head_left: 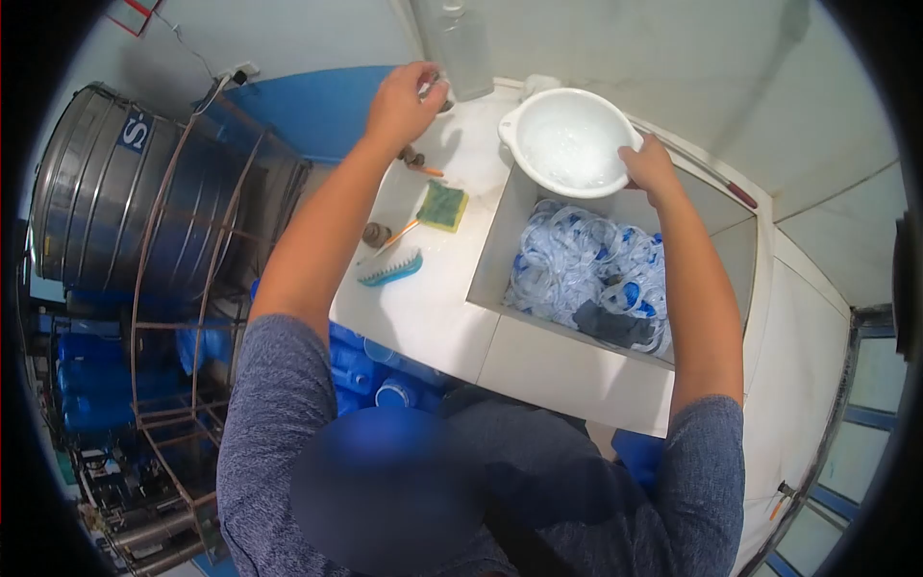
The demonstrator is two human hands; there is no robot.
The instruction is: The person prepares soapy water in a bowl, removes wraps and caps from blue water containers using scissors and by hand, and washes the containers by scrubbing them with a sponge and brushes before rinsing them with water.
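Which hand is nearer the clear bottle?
The left hand, just beside the clear bottle on its left; the right hand is farther off to its right, gripping the white basin.

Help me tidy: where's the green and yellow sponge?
In the head view, the sponge lies on the white counter, left of the grey rectangular sink, beyond the teal brush.
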